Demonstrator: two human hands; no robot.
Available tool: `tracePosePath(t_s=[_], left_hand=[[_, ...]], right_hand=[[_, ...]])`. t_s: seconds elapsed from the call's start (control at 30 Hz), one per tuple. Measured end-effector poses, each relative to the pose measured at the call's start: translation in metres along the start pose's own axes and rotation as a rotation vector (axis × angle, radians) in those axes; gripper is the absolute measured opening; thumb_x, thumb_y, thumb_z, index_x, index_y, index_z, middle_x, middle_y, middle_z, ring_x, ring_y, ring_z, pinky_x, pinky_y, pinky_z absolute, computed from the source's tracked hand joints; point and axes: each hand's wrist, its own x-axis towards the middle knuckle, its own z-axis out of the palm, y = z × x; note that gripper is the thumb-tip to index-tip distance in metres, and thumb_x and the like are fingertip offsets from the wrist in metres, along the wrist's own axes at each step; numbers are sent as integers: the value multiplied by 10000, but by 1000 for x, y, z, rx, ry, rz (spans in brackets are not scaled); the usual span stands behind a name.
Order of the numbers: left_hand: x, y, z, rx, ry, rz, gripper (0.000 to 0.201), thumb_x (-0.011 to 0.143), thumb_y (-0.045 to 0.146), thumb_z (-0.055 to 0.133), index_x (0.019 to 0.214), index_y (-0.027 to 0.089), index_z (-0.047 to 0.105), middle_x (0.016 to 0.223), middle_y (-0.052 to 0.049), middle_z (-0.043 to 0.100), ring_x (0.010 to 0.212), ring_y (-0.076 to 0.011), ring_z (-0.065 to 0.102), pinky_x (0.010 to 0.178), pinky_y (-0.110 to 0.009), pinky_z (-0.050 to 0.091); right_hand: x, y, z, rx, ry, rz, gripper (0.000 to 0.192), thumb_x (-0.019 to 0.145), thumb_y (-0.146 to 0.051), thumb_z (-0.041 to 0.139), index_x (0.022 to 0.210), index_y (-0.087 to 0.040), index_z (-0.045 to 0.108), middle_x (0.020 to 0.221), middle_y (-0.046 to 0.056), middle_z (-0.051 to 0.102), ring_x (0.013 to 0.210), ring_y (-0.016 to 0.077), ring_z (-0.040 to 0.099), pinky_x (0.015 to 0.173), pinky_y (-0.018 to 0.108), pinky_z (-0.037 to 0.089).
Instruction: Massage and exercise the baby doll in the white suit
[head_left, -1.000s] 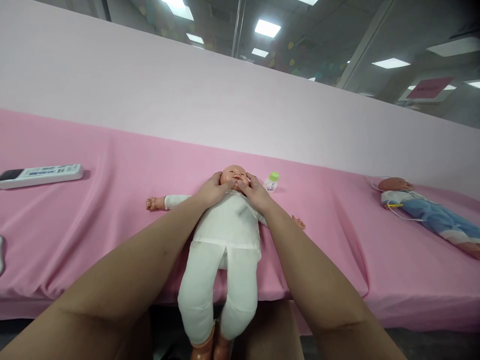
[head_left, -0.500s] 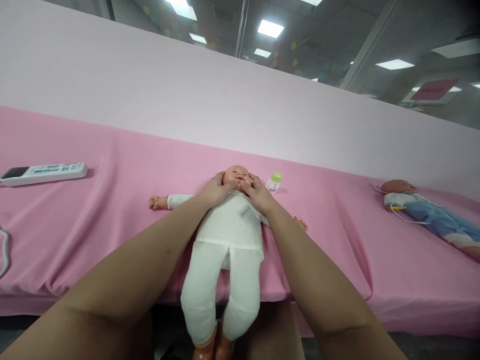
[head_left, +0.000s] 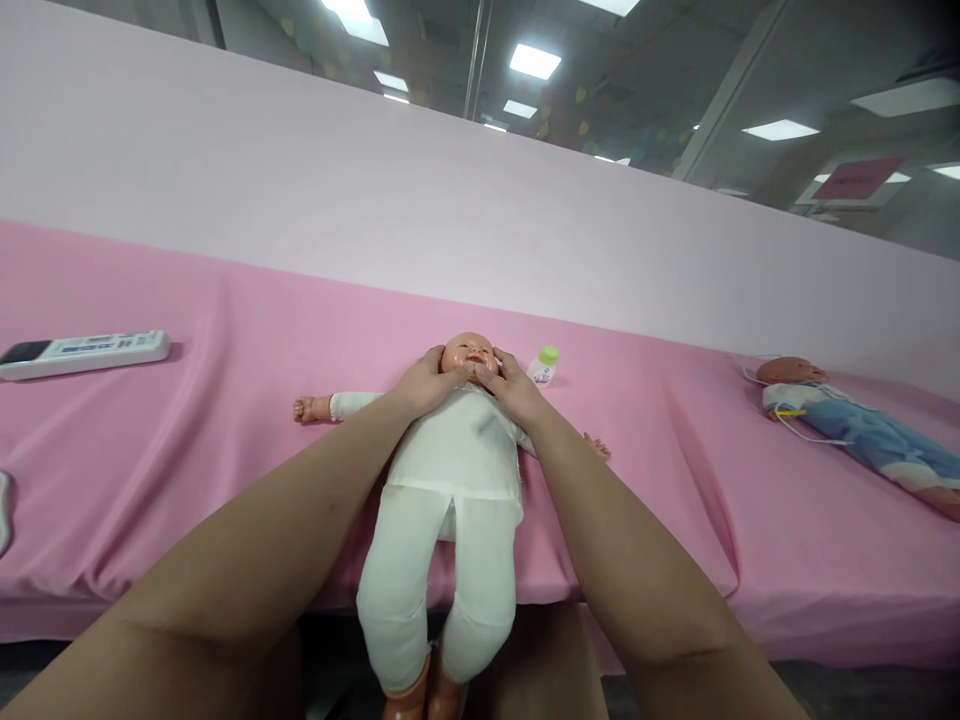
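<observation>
- Nearest the camera: both bare forearms run up from the bottom corners and converge toward the middle of the view.
- Baby doll [head_left: 450, 470] in a white suit lies on its back, head away from the person, legs hanging over the near edge of the table; brown feet show at the bottom edge of the frame.
- Table is covered by a pink cloth [head_left: 225, 400] that drapes over the near edge in folds.
- Doll's arms are spread out to each side; its small bare hands rest on the cloth.
- Left hand [head_left: 426, 385] lies at the doll's shoulder and neck, fingers together and curved round the side of the head, thumb on the chin or cheek.
- Right hand [head_left: 516, 392] mirrors it on the other side, fingers together along the head, thumb at the chin; the two thumbs nearly meet below the mouth.
- Both hands press on the doll's face; neither lifts it.
- Small white bottle with a green cap [head_left: 543, 365] stands just beside the doll's head, near the right hand.
- White remote control [head_left: 82, 352] lies flat, far left.
- Second doll [head_left: 855, 430] in blue clothes lies far right, well apart.
- Behind: a pale pink back panel [head_left: 375, 190]; ceiling lights above.
</observation>
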Motion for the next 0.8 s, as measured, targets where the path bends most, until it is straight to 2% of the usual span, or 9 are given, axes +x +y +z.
tracePosePath(t_s=[0.53,0.67,0.8], left_hand=[[4,-7,2,-5,0,47,660,848,654,509,1331,204,506,1360,-84,610,1223,-273,584,995,-330,468],[6,-9,2,37,9,34,668,866,672,462,1338,200,505,1426,-96,554,1291,-291,530,1011,-334,455],[8,-11,3,42,12,35,672,877,692,420,1333,207,512,1440,-102,539,1304,-298,517,1006,-338,455]], right_hand=[[1,2,-1,-103,11,-22,804,881,-715,452,1513,-226,351,1549,82,367,1421,273,355,1191,433,238],[2,7,0,-43,7,-6,846,868,-746,437,1531,-235,312,1556,69,355,1423,272,353,1188,434,253],[8,16,2,52,6,-10,808,871,-735,447,1517,-262,333,1544,41,379,1412,269,371,1177,432,285]])
